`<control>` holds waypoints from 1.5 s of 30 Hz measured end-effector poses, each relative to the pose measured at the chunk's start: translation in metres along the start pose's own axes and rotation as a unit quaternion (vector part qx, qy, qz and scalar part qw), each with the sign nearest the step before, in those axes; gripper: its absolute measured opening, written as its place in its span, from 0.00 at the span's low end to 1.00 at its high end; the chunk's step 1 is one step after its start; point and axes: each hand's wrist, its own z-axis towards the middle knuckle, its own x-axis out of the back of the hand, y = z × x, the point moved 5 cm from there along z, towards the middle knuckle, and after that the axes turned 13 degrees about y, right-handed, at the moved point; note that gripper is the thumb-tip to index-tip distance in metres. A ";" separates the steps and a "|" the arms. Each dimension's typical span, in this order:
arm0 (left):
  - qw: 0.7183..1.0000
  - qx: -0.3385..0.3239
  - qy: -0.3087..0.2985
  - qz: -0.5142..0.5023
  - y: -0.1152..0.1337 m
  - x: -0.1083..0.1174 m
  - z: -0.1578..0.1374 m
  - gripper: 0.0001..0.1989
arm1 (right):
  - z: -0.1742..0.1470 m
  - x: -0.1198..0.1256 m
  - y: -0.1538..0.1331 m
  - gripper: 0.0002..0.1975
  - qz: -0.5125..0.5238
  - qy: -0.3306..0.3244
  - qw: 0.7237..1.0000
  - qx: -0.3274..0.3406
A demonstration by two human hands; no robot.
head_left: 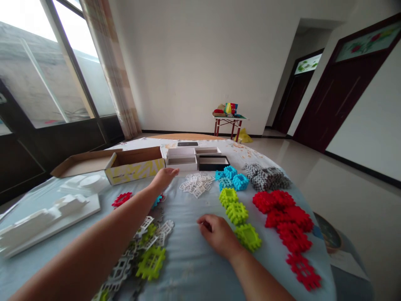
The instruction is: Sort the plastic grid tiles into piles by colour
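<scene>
My left hand [164, 177] reaches out over the table in front of the white box compartments, its fingers drawn together; anything between them is too small to make out. To its right lies a loose pile of white lattice pieces [197, 184]. My right hand [218, 235] is curled low over the cloth beside the lime-green notched blocks [237, 213]; whatever its fingers may hold is hidden. Under my left forearm spreads a mixed heap of grey, white and green flat pieces, including a lime-green lattice panel [151, 263]. A red panel [121, 200] shows just beyond that forearm.
Blue blocks [240, 182], grey stacked pieces [266, 177] and red notched panels [294, 234] sit along the right. An open cardboard box [134, 172], small white boxes [181, 166], a black-rimmed box [214, 168] and a phone [188, 144] stand farther back. White foam [84, 215] lies left.
</scene>
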 end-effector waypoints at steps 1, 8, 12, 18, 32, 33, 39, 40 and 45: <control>1.000 -0.001 0.015 -0.011 -0.004 0.014 -0.005 0.23 | 0.000 0.000 0.000 0.11 -0.002 0.000 1.000 0.001; 0.988 0.027 0.139 -0.058 -0.062 0.121 -0.057 0.25 | -0.001 -0.001 0.003 0.11 -0.001 0.005 1.000 0.017; 0.969 0.048 0.240 -0.047 -0.103 0.161 -0.078 0.24 | -0.003 -0.002 0.004 0.12 0.004 0.010 1.000 0.016; 0.967 0.041 0.249 -0.023 -0.122 0.155 -0.095 0.22 | -0.005 -0.006 0.010 0.12 -0.002 0.011 1.000 0.007; 0.976 -0.002 0.215 -0.024 -0.096 0.085 -0.094 0.20 | -0.009 -0.008 0.011 0.14 -0.028 0.036 0.999 0.014; 0.977 -0.003 0.213 -0.022 -0.093 0.081 -0.094 0.20 | -0.009 -0.008 0.011 0.14 -0.030 0.037 0.999 0.015; 0.976 -0.002 0.216 -0.003 -0.094 0.097 -0.078 0.19 | -0.010 -0.009 0.014 0.15 -0.041 0.040 0.998 0.011; 0.976 -0.003 0.218 0.000 -0.098 0.105 -0.074 0.20 | -0.010 -0.009 0.014 0.15 -0.041 0.042 0.998 0.010; 0.976 0.006 0.217 0.014 -0.124 0.135 -0.066 0.21 | -0.007 -0.011 0.011 0.16 -0.036 0.020 0.999 -0.025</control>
